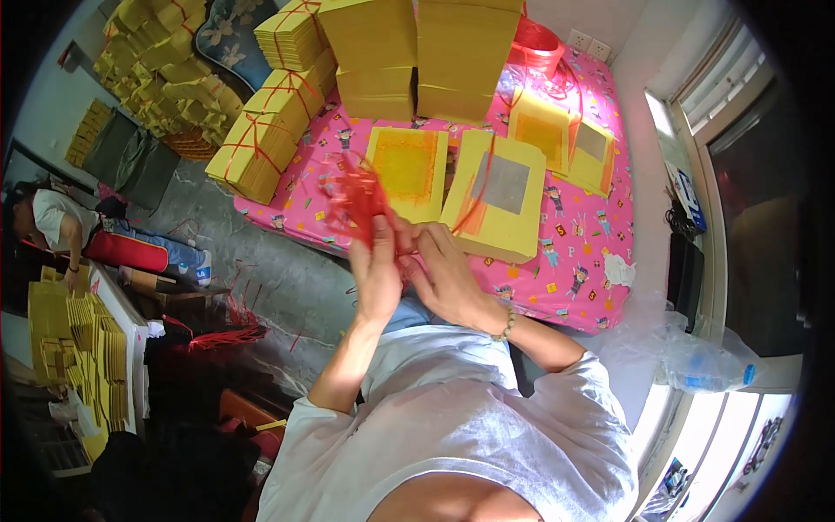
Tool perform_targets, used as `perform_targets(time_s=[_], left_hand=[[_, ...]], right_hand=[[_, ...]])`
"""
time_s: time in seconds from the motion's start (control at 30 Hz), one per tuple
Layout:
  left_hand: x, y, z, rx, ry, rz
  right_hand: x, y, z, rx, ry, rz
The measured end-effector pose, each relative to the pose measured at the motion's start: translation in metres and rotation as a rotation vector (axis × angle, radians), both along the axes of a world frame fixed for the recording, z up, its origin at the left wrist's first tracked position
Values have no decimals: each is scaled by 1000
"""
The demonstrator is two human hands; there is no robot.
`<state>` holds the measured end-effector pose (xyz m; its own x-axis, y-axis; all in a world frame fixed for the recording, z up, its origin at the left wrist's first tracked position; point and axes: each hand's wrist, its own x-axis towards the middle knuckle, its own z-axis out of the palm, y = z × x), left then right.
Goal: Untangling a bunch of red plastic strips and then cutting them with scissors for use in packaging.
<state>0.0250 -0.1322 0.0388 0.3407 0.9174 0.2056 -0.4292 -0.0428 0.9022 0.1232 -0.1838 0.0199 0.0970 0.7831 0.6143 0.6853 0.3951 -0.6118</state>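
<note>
The pink bed cover [504, 283] is brightly lit, while the grey floor [204, 187] is shown in dimmer light and the lower left is sunk in near-black shadow. White glare is seen on the wall [659, 120] beside the window frame [709, 135], and the white shirt [470, 422] is washed pale in patches. The red strands [357, 200] are smeared by blur. Straight edges are bent toward the rim, which is swallowed by black.

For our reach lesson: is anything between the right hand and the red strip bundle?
The left hand, holding the red strip bundle by its lower end, is between. Nothing else visibly blocks the right hand.
</note>
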Motion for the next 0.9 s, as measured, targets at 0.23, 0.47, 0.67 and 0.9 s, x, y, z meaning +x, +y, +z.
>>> perform_targets(time_s=[0.23, 0.47, 0.67, 0.9], left_hand=[[-37, -10, 66, -31, -356, -258], [-108, 20, 107, 61, -406, -209], [-191, 60, 75, 28, -311, -39], [-230, 77, -52, -38, 787, 459]], right_hand=[[-30, -19, -13, -269, 691, 547], [-28, -30, -34, -639, 263, 948], [21, -27, -60, -678, 194, 888], [9, -4, -28, -798, -154, 739]])
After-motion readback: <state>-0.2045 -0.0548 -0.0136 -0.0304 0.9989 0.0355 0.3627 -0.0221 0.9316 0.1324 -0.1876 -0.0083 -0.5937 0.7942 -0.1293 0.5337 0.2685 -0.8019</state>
